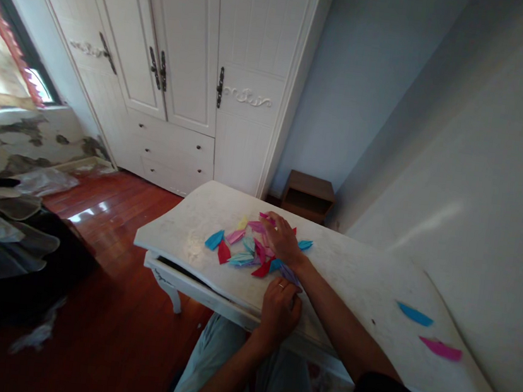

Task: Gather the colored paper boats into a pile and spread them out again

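Paper pile, folded bits in mixed colours, sits on the white worktop, under and left of the fingers of the right hand. Those are loosely bent over the pink pieces; can't tell if they grip any. Left hand is nearer the body, fingers curled in beside a purple piece; can't tell if it's pinched. Red piece and blue piece at pile edge, left of both sets of fingers. Magenta piece plus second blue one well apart, right of all fingers.
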A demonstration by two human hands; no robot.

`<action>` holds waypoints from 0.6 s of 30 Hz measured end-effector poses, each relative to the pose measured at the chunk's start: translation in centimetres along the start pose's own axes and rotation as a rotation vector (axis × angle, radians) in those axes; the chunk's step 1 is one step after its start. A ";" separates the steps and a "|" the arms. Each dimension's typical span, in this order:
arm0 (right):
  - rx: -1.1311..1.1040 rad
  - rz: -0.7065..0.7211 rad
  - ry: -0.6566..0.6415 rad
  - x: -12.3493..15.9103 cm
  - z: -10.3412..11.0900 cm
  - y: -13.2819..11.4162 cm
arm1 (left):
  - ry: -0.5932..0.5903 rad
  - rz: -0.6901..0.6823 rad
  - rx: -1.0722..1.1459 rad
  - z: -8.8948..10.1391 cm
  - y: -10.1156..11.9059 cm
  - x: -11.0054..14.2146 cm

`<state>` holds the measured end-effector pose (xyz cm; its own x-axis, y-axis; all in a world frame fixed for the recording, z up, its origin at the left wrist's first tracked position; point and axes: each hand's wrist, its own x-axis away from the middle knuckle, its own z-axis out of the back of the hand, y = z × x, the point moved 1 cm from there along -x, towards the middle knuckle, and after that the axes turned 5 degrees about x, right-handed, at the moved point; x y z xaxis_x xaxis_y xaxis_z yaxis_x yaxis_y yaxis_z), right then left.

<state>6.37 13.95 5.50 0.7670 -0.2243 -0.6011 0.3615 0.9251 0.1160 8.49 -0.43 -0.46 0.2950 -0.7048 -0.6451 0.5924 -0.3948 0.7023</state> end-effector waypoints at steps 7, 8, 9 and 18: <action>-0.130 -0.066 0.197 0.4 0.5 0.3 | 0.271 -0.152 0.162 2.4 0.3 -1.2; -0.147 -0.067 0.224 0.5 0.8 0.3 | 0.331 -0.172 0.121 3.2 0.1 -1.8; -0.162 -0.064 0.248 0.6 1.1 0.3 | 0.386 -0.177 0.054 4.2 -0.3 -2.6; -0.225 -0.083 0.368 1.2 2.5 -0.2 | 0.180 0.259 0.196 8.8 -7.3 -11.1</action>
<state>8.58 12.70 6.75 0.4856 -0.2138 -0.8476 0.2580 0.9615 -0.0948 -5.71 5.14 4.19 0.5535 -0.6881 -0.4692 0.3311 -0.3351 0.8821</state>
